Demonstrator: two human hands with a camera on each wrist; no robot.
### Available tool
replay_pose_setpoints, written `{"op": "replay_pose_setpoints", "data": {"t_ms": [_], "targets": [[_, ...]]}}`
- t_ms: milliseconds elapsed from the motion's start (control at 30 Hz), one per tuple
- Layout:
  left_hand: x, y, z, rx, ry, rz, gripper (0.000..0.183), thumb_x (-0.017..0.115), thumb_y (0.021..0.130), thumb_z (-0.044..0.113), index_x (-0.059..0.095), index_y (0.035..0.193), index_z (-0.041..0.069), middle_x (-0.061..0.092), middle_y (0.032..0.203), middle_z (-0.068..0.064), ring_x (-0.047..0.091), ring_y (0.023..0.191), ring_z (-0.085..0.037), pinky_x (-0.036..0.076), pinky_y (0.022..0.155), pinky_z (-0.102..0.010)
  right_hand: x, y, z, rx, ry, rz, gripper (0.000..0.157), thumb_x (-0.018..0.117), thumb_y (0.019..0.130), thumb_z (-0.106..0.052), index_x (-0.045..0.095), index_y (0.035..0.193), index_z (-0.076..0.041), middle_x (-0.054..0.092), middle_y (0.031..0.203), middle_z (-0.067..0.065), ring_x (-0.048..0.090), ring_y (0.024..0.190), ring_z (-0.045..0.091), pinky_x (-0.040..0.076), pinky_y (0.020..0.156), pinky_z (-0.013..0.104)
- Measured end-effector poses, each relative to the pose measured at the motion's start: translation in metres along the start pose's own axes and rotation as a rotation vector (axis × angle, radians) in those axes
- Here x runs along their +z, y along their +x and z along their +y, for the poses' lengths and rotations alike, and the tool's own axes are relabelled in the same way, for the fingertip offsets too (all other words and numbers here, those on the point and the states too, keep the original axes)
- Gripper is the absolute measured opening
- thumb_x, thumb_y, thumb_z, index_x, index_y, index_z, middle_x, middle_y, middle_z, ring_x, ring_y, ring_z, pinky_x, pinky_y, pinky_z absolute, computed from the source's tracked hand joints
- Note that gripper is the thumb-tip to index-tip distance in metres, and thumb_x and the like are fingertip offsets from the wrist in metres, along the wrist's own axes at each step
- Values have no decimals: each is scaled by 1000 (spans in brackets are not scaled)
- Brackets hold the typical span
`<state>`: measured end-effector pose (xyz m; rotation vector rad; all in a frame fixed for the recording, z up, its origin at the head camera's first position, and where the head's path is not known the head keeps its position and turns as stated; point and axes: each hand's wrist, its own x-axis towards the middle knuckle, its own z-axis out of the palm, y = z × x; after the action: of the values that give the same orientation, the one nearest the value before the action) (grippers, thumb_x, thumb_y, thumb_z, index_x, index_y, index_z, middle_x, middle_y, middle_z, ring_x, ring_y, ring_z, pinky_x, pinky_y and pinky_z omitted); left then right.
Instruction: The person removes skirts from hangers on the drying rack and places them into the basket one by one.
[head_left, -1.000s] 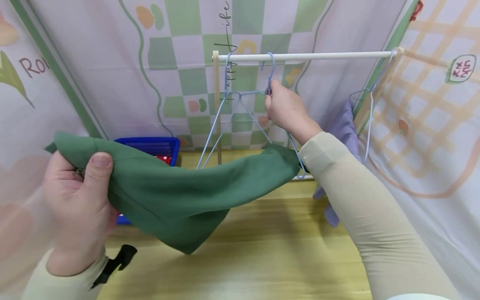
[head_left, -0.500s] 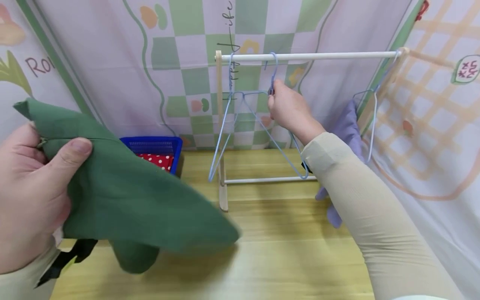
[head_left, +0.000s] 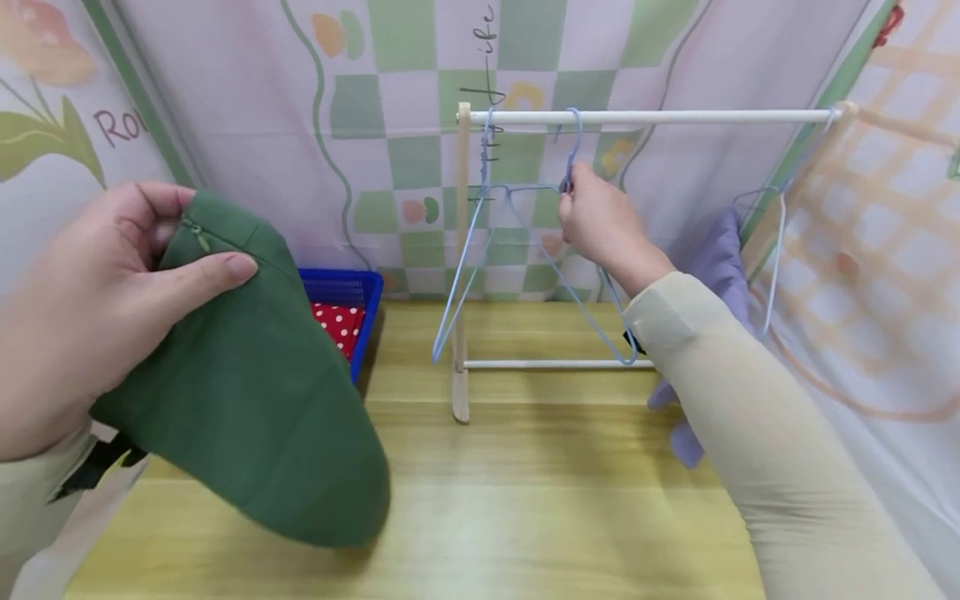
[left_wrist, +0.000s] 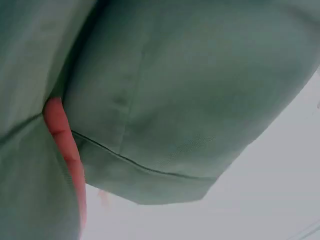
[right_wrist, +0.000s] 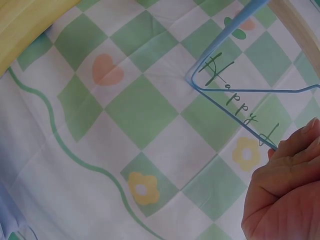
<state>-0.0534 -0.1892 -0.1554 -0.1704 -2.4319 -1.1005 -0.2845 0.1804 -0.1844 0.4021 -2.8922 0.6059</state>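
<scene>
A dark green garment (head_left: 277, 392) with a small zipper and a seamed waistband hangs folded from my left hand (head_left: 112, 292). The thumb lies over the band, pinching it against the fingers. In the left wrist view the green cloth (left_wrist: 165, 90) fills most of the picture, with one finger (left_wrist: 65, 137) showing between its folds. My right hand (head_left: 611, 221) grips a blue wire hanger (head_left: 566, 292) just below its hook, which is over the white rail (head_left: 697, 117). The right wrist view shows the hanger's bent shoulder (right_wrist: 235, 91) beside the right hand (right_wrist: 287, 195).
Another blue hanger (head_left: 457, 292) is on the rail near the rack's left wooden post (head_left: 461, 250). A lilac garment (head_left: 720, 258) hangs at the right end. Behind the green cloth stands a blue basket (head_left: 367, 287) holding red polka-dot fabric (head_left: 341, 325). Printed curtains surround the wooden table (head_left: 525, 500).
My left hand has drawn the green garment away from the hangers to the left, then lifted it slightly so it hangs down. The right hand keeps its grip at the rail.
</scene>
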Motion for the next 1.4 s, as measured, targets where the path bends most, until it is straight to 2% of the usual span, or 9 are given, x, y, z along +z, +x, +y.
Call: {"op": "replay_pose_setpoints", "data": {"t_ms": [167, 267, 367, 533, 733, 833, 933, 1067, 1400], "targets": [[-5, 14, 0, -7, 45, -9, 60, 79, 82, 23, 39, 127, 19, 69, 73, 2, 63, 53, -12, 47, 48, -21, 0, 0, 2, 13, -7, -1, 29, 28, 101, -24, 43, 120, -9, 69, 99, 9, 64, 89, 33, 46, 72, 45], [-9, 20, 2, 59, 117, -10, 69, 80, 81, 23, 38, 136, 21, 53, 54, 0, 47, 40, -12, 36, 42, -23, 0, 0, 2, 10, -3, -3, 30, 28, 101, -24, 43, 121, -8, 69, 99, 10, 64, 90, 33, 46, 72, 46], [-12, 24, 3, 151, 233, -10, 67, 79, 82, 26, 45, 139, 23, 42, 51, -2, 37, 41, -10, 30, 45, -26, 1, 1, 0, 0, -2, -2, 30, 28, 101, -24, 43, 120, -8, 69, 97, 10, 64, 87, 34, 46, 69, 44], [-15, 31, 2, 276, 416, -31, 43, 76, 84, 34, 64, 125, 28, 48, 56, 1, 41, 55, -6, 31, 52, -23, 1, 0, 0, -6, -6, -12, 30, 26, 101, -25, 42, 119, -8, 69, 94, 10, 64, 85, 33, 45, 65, 42], [-25, 43, 4, 273, 516, -190, 46, 74, 85, 38, 61, 128, 28, 65, 78, 4, 53, 84, -5, 37, 68, -19, 2, 1, 0, -5, -3, -12, 30, 26, 101, -25, 42, 120, -8, 69, 95, 11, 64, 85, 32, 45, 64, 42], [-28, 50, 5, 335, 590, -242, 48, 76, 85, 32, 61, 129, 23, 64, 78, 4, 55, 84, -9, 39, 68, -18, 2, 1, 0, -5, -4, -9, 31, 26, 101, -25, 42, 121, -7, 69, 94, 11, 65, 85, 33, 45, 64, 43], [-30, 55, 10, 382, 670, -282, 52, 78, 83, 26, 60, 131, 21, 68, 84, 0, 60, 85, -15, 45, 69, -25, 2, 1, 0, -4, -5, -3, 31, 26, 101, -25, 42, 121, -7, 69, 94, 11, 64, 84, 34, 45, 64, 43], [-29, 59, 18, 406, 779, -324, 51, 80, 80, 27, 62, 127, 23, 69, 111, -5, 64, 93, -24, 48, 75, -43, 2, 0, 0, -3, -5, 0, 32, 26, 101, -24, 42, 123, -7, 69, 94, 12, 64, 84, 34, 44, 64, 43], [-31, 65, 14, 621, 935, -292, 30, 83, 74, 38, 68, 98, 30, 67, 83, 11, 58, 65, -11, 46, 61, -39, 3, 2, 0, -9, -29, 2, 32, 27, 101, -25, 42, 122, -7, 70, 90, 10, 63, 81, 34, 44, 63, 43]]}}
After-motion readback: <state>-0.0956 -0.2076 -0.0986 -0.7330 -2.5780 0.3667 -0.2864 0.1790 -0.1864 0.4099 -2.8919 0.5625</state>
